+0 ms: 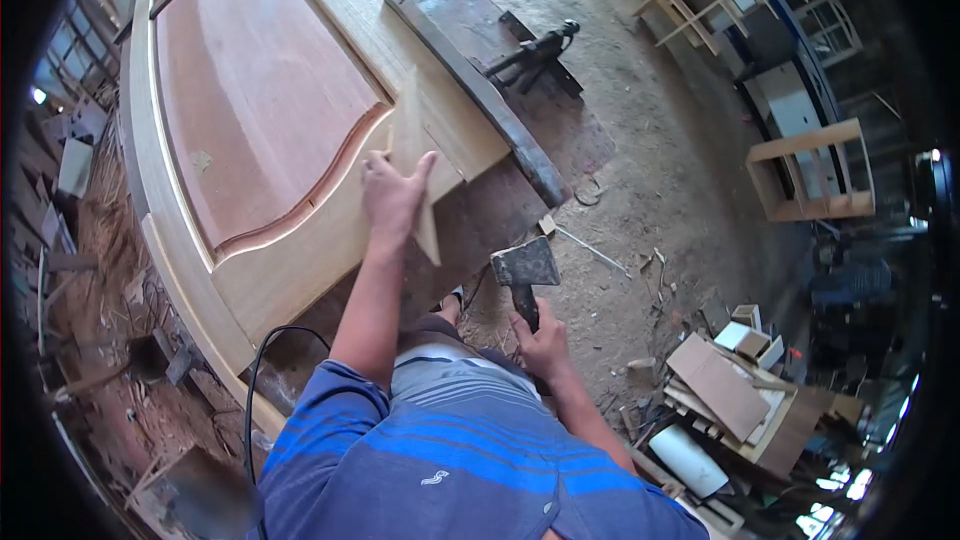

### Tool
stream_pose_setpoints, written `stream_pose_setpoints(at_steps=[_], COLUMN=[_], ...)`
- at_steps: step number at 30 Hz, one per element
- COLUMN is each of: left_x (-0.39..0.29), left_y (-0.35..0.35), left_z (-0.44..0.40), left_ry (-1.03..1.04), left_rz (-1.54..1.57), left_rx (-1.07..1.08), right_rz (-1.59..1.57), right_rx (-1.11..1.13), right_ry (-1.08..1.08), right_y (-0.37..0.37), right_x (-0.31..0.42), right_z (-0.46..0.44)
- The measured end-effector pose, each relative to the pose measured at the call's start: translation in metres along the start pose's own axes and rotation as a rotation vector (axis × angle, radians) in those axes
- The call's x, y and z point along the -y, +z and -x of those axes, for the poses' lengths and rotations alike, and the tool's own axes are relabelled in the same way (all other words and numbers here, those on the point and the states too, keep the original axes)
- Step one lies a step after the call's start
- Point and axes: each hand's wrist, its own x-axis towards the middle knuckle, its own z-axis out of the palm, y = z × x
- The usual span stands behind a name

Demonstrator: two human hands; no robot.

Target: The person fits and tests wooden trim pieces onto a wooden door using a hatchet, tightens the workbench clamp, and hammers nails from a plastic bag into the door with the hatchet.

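Note:
My left hand (395, 198) is closed around a thin, pointed wooden strip (410, 125), slightly blurred, above the lower rail of a panelled wooden door (265, 80). Part of the strip is hidden behind my fingers. My right hand (545, 342) grips the handle of a mallet (525, 262) with a dark, worn, blocky head, held in front of my body to the right of the door. The door lies flat, with a reddish panel and a curved moulding along its lower edge.
A long clamp bar (475, 95) with a black screw end (535, 55) lies across the door's right side. A black cable (250, 410) loops near my left arm. Scrap boards (720, 385) are piled at lower right, and a wooden frame (810, 172) stands beyond.

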Motion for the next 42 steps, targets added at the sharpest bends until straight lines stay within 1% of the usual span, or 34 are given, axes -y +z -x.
stream_pose_setpoints(at_steps=[1, 3, 4, 5, 6, 9, 12, 13, 16, 17, 20, 21, 24, 27, 28, 30, 31, 32, 33, 34, 36, 37, 40, 41, 42], left_x=[-0.011, -0.022, -0.027, -0.028, -0.031, -0.048, -0.062, -0.064, -0.076, -0.07, -0.075, -0.074, -0.076, -0.082, -0.086, -0.089, -0.09, -0.073, -0.08, -0.087, -0.093, -0.096, -0.098, -0.102, -0.099], left_y=[0.013, 0.042, 0.053, 0.065, 0.074, 0.097, 0.112, 0.113, 0.097, 0.103, 0.1, 0.101, 0.101, 0.105, 0.105, 0.102, 0.1, 0.114, 0.112, 0.105, 0.098, 0.095, 0.099, 0.095, 0.096], left_z=[-0.005, -0.008, -0.008, -0.004, 0.002, 0.007, 0.012, 0.012, 0.014, 0.013, 0.018, 0.017, 0.02, 0.027, 0.03, 0.031, 0.031, 0.032, 0.038, 0.031, 0.034, 0.031, 0.035, 0.036, 0.036], left_ry=[0.045, 0.127, 0.102, 0.142, 0.187, 0.179, 0.186, 0.157, 0.048, 0.08, 0.076, 0.09, -0.032, -0.136, -0.176, -0.192, -0.194, -0.122, -0.204, -0.269, -0.28, -0.278, -0.193, -0.223, -0.21], left_rz=[0.062, 0.185, 0.299, 0.351, 0.404, 0.535, 0.38, 0.382, 0.391, 0.395, 0.344, 0.336, 0.36, 0.417, 0.436, 0.378, 0.349, 0.481, 0.514, 0.543, 0.429, 0.376, 0.197, 0.233, 0.26], left_rx=[-0.002, -0.007, 0.078, 0.08, 0.078, 0.088, -0.072, -0.067, 0.025, -0.008, -0.064, -0.066, -0.038, -0.07, -0.067, -0.063, -0.062, -0.082, -0.028, 0.002, 0.051, 0.068, -0.009, 0.028, 0.008], right_rz=[-0.043, 0.001, 0.017, 0.023, 0.024, 0.017, 0.088, 0.073, 0.102, 0.142, 0.246, 0.239, 0.004, -0.093, 0.003, 0.199, 0.432, 0.654, 0.679, 0.697, 0.736, 0.687, 0.549, 0.42, 0.292], right_rx=[0.025, 0.028, 0.031, 0.071, 0.071, 0.081, 0.155, 0.204, 0.251, 0.31, 0.361, 0.393, 0.425, 0.365, 0.373, 0.39, 0.5, 0.602, 0.648, 0.643, 0.645, 0.634, 0.571, 0.539, 0.505], right_ry=[0.01, -0.055, -0.086, -0.079, -0.129, -0.293, -0.357, -0.346, -0.59, -0.631, -0.85, -0.898, -1.088, -1.25, -1.242, -1.234, -1.076, -0.906, -0.893, -0.922, -0.95, -0.97, -0.962, -1.02, -1.068], right_y=[-0.006, -0.026, -0.035, -0.044, -0.052, -0.074, -0.098, -0.101, -0.105, -0.104, -0.106, -0.114, -0.135, -0.139, -0.131, -0.117, -0.11, -0.108, -0.108, -0.107, -0.109, -0.112, -0.126, -0.132, -0.14], right_x=[-0.005, 0.008, 0.017, 0.024, 0.029, 0.047, 0.074, 0.074, 0.091, 0.097, 0.124, 0.142, 0.187, 0.182, 0.169, 0.148, 0.142, 0.145, 0.151, 0.16, 0.162, 0.16, 0.163, 0.169, 0.174], right_z=[-0.016, -0.047, -0.062, -0.077, -0.092, -0.139, -0.193, -0.217, -0.286, -0.311, -0.363, -0.368, -0.363, -0.373, -0.382, -0.398, -0.403, -0.405, -0.402, -0.406, -0.405, -0.404, -0.39, -0.383, -0.376])
